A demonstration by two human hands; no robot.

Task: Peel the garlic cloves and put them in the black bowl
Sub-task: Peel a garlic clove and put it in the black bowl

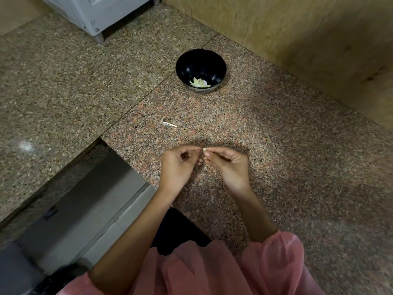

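A small pale garlic clove (204,149) is pinched between the fingertips of both hands, just above the granite counter. My left hand (177,165) curls its fingers and holds the clove from the left. My right hand (228,165) pinches it from the right with thumb and forefinger. The black bowl (220,67) stands farther back on the counter, apart from the hands. Several peeled pale cloves (199,82) lie at its bottom.
A scrap of garlic skin and stem (169,124) lies on the speckled granite counter (276,145) between bowl and hands. A wooden wall (297,28) rises at the right. A white appliance (100,13) stands at the back left. The counter's edge drops to a steel drawer front (85,209).
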